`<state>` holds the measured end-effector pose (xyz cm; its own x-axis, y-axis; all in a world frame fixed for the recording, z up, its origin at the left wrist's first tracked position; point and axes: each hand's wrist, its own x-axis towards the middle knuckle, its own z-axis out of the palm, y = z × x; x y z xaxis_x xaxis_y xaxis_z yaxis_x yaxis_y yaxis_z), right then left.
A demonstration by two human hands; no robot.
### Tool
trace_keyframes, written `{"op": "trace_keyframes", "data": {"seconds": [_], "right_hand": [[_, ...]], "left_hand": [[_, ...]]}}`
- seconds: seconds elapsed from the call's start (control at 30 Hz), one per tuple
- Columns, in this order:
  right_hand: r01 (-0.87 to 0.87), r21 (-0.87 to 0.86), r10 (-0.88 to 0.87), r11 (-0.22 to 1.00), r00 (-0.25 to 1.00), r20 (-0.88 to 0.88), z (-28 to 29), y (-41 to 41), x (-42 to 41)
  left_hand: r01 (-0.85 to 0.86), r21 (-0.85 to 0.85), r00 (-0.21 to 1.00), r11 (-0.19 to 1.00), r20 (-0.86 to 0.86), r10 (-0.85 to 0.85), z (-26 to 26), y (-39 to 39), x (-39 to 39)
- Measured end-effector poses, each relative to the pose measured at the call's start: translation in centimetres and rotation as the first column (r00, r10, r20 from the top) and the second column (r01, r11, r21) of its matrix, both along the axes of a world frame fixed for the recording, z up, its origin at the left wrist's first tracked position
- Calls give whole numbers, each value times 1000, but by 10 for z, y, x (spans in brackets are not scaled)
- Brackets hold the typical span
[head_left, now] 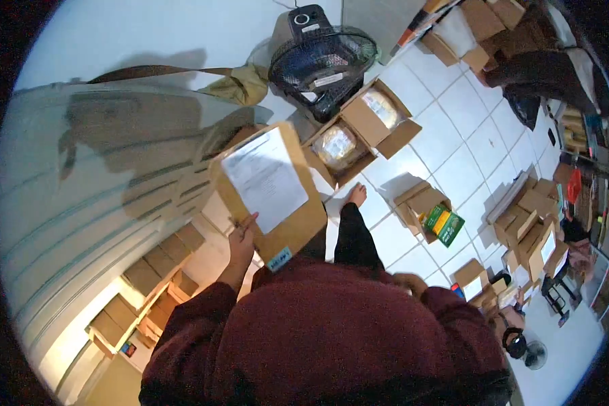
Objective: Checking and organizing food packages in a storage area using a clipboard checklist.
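Note:
My left hand (242, 238) grips the lower left edge of a brown clipboard (304, 223), with a finger lying over its front. White printed paper (266, 177) lies on the board, and a light blue label with writing (279, 259) is at its near corner. A thin thing like a pen shows by the fingers. My right hand (410, 284) is close to my right side, partly hidden by the maroon top; whether it holds something cannot be made out. Beyond the clipboard, two open cardboard boxes (358, 175) hold plastic-wrapped goods (337, 144).
A black fan (322, 66) stands by the wall. On the tiled floor, a small carton (411, 203) holds a green and yellow package (444, 226). More cardboard boxes (533, 208) are stacked at right, near other people. Cartons (157, 264) line the lower left beside a pale panelled surface (81, 203).

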<state>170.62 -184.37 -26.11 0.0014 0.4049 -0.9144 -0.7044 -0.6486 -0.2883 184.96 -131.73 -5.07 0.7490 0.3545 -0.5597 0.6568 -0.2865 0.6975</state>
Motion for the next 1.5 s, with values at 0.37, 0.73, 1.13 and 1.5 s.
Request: {"op": "trace_keyframes", "data": {"seconds": [0.37, 0.73, 1.13, 1.5], "right_hand": [[582, 132, -479, 802, 495, 725, 260, 26, 289], [287, 755, -805, 590, 280, 523, 424, 90, 323], [634, 698, -926, 334, 82, 369, 478, 64, 317], [304, 800, -672, 518, -434, 600, 513, 42, 270]], "left_hand": [[371, -253, 880, 894, 402, -251, 162, -84, 115], [456, -661, 768, 596, 631, 113, 271, -161, 140], [423, -632, 778, 649, 620, 97, 285, -193, 135], [439, -503, 730, 744, 683, 31, 286, -205, 132]]}}
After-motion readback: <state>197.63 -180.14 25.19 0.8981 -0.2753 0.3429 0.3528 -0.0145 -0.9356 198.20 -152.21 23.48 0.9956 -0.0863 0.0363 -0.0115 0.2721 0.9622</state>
